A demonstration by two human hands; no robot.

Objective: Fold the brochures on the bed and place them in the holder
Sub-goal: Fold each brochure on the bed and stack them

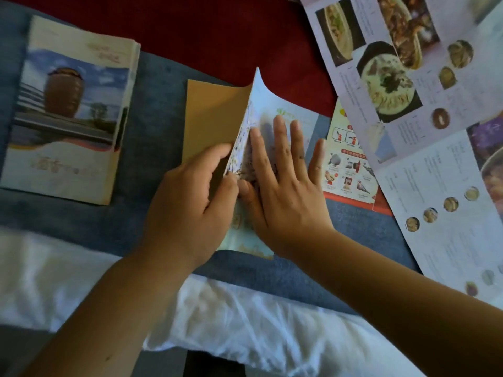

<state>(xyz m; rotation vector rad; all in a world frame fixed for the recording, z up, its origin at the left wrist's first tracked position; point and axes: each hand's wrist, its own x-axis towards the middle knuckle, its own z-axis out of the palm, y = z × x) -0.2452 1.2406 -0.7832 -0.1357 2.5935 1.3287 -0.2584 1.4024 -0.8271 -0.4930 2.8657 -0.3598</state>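
Observation:
A light-blue brochure (pixel 275 104) with a tan outer side (pixel 212 110) lies in the middle of the blue bed cover. One panel stands half raised along its fold. My left hand (pixel 190 202) pinches the lower edge of that raised panel. My right hand (pixel 283 183) lies flat, fingers spread, pressing the brochure's right part down. A stack of folded brochures (pixel 70 110) with a brown jar picture rests at the left. No holder can be seen.
Large unfolded food-menu sheets (pixel 424 110) spread across the right side. A small red-and-yellow leaflet (pixel 348 164) lies partly under them, beside my right hand. A red cloth (pixel 206 31) covers the far side. White crumpled bedding (pixel 217 317) runs along the near edge.

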